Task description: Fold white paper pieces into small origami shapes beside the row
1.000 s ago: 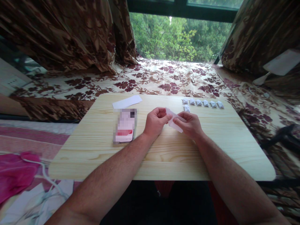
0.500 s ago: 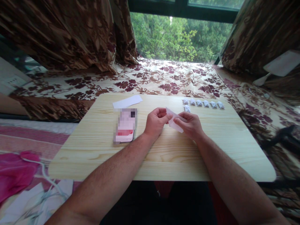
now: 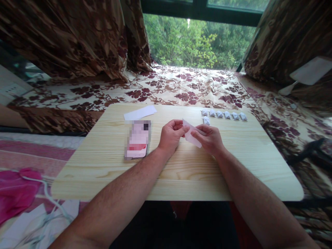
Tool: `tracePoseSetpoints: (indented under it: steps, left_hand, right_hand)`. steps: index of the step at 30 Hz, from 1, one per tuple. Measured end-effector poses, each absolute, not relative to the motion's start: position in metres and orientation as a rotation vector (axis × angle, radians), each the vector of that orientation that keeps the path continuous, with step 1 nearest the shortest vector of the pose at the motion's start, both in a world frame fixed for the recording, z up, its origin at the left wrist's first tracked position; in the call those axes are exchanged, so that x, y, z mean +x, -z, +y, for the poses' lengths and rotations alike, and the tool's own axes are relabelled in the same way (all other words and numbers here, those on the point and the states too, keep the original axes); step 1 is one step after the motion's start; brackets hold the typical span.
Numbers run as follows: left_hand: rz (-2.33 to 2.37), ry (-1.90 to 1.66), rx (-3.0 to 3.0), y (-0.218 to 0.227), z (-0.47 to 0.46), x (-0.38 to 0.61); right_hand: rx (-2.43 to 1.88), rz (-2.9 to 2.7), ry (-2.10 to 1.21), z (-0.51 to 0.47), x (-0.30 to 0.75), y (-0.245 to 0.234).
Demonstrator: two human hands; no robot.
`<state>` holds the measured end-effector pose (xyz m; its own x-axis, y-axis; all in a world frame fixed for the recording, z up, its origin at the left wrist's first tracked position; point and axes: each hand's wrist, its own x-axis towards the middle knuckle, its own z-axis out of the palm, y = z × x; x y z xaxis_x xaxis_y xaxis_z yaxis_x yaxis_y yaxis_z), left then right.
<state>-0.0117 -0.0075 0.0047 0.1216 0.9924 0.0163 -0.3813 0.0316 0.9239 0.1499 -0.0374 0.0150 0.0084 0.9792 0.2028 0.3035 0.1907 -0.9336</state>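
A small white piece of folded paper [image 3: 192,137] is held just above the middle of the table, between both hands. My left hand [image 3: 171,134] pinches its left side, thumb on top. On the right side, my right hand [image 3: 209,137] grips it between thumb and fingers. The fingertips behind the paper are partly hidden. Beyond my right hand, several small folded paper pieces [image 3: 219,114] stand in a row, and a single folded piece [image 3: 206,120] sits in front of the row's left end.
White paper strips [image 3: 140,112] lie at the back left of the wooden table [image 3: 103,173]. Nearer stands a blurred-out phone [image 3: 138,140], lying flat. White cables [image 3: 48,188] and a pink cloth [image 3: 19,193] are at the lower left. A white lamp [image 3: 311,71] is at the far right.
Both hands keep the same pinch on the paper, with hardly any movement. The whole view has shifted very slightly.
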Motion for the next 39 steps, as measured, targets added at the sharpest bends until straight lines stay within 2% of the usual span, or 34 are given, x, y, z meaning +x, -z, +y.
tracePoseSetpoints:
  steps: [28,39]
  left_hand:
    - [0.867,-1.328,0.908,-0.0080,-0.0091,-0.0093]
    - [0.894,-1.302,1.151,-0.0054,-0.0113,-0.0111]
  right_hand:
    - [-1.324,-1.505,-0.882,-0.0401,0.1452,-0.0203]
    - [-1.199,-1.369,-0.976,-0.0373,0.1440,-0.0199]
